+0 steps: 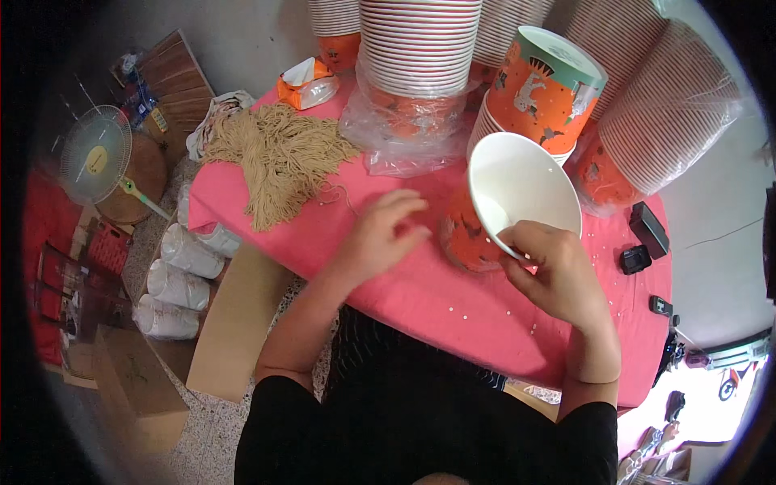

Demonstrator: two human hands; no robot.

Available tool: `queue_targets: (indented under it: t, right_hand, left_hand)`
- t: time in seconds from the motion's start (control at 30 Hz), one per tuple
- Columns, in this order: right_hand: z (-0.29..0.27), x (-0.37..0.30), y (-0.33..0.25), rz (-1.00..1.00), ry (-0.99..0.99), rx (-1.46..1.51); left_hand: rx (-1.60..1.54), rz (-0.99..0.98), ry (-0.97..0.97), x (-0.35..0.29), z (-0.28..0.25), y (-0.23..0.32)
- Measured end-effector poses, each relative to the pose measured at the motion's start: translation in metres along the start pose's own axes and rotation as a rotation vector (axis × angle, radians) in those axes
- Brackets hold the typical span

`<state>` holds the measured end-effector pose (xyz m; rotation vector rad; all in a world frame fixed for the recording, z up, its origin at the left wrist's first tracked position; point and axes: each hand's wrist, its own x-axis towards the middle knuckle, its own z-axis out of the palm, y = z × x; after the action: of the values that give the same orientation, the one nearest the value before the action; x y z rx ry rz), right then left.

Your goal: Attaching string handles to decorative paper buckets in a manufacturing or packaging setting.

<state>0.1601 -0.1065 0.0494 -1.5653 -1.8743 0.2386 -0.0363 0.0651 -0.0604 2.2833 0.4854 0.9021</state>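
Observation:
My right hand (558, 271) pinches the rim of a paper bucket (527, 182) between thumb and fingers. The bucket is tilted toward me, white inside and orange with dark figures outside. To its left, my left hand (381, 238) is over the red-covered table with fingers apart and nothing visible in it. A heap of beige strings (279, 158) lies beyond that hand, one loose strand trailing toward it. Just behind the held bucket, an orange bucket with a green band (537, 97) sits upside down on other buckets.
Tall stacks of paper buckets (419, 48) line the table's back, some in clear plastic (671, 113). An orange packet (307, 83) lies behind the strings. Small black boxes (649, 229) are at the right edge. White-wrapped stacks (171, 284) and a fan (97, 153) stand at left.

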Motion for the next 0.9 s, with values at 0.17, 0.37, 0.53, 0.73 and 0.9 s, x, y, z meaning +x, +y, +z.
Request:
queue_targets:
  t: [0.17, 0.37, 0.53, 0.73, 0.9]
  right_hand:
    - [0.000, -0.002, -0.001, -0.092, -0.062, -0.146]
    - [0.004, -0.002, 0.000, -0.077, -0.070, -0.237]
    - [0.003, -0.004, 0.004, -0.053, -0.064, -0.228]
    - [0.004, -0.002, 0.003, -0.013, -0.081, -0.219]
    - [0.004, -0.001, 0.002, -0.016, -0.069, -0.213]
  left_hand:
    - [0.499, -0.083, 0.181, -0.011, -0.051, -0.042]
    - [0.735, -0.189, 0.191, -0.020, -0.054, -0.068]
    - [0.625, -0.092, 0.166, -0.011, -0.048, -0.058]
    - [0.562, -0.052, -0.111, -0.011, -0.044, -0.034]
    - [0.579, -0.032, -0.140, -0.012, -0.046, -0.038]
